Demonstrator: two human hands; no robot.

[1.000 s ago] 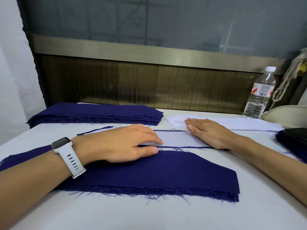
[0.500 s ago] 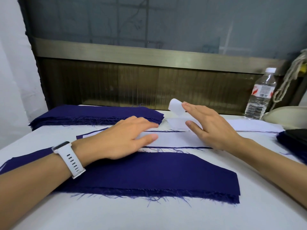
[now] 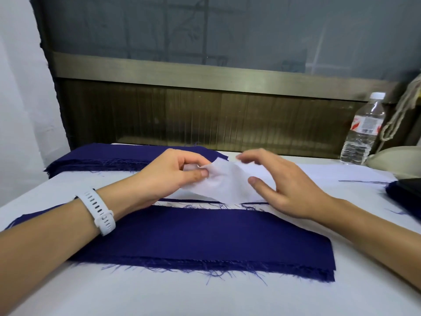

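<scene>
Both hands have left the flat press they held a second ago. The left hand (image 3: 168,176) has come off the cloth and now pinches the near corner of the white sheet (image 3: 225,182) between thumb and forefinger, its other fingers curled behind. The right hand (image 3: 289,185), which had raised that corner half a second ago, has let it go. It now hovers just right of the sheet with fingers spread and loosely bent, the thumb tip near the sheet's right edge, though contact cannot be told and the upper fingers are blurred. The white sheet is lifted off the tabletop (image 3: 68,293) at its left end, slanting down to the right between the two hands, above the far edge of the long navy panel (image 3: 205,238). That panel lies flat across the near middle of the tabletop with a frayed front edge, and the left forearm rests on it. A white watch (image 3: 100,210) sits on the left wrist. Behind the left hand lies a stack of navy pieces (image 3: 109,158), and more white sheets (image 3: 330,172) lie flat beyond the right hand. A clear water bottle (image 3: 362,131) stands upright at the far right, beside a pale rope (image 3: 396,119), and another dark pile (image 3: 407,195) shows at the right edge.
</scene>
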